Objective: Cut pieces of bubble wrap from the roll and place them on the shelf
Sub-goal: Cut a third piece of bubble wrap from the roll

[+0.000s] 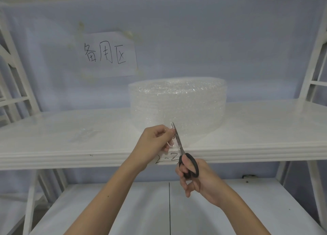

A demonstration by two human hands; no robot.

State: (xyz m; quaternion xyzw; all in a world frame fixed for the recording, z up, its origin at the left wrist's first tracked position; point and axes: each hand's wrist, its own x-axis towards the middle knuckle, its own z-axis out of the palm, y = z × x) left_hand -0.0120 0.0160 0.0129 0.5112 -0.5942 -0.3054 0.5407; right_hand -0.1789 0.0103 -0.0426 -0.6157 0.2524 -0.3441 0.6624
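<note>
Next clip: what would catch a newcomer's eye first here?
Probably the two hands at the shelf's front edge: the right hand works black-handled scissors while the left hand pinches the bubble wrap's loose end. Behind them stands the big bubble wrap roll, and a handwritten paper sign hangs on the back wall.

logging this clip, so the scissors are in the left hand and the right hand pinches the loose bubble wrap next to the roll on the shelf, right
Not quite: the hands are swapped. In the head view the right hand holds the black-handled scissors, and the left hand pinches the loose bubble wrap. The rest holds: this happens next to the roll on the shelf.
</note>
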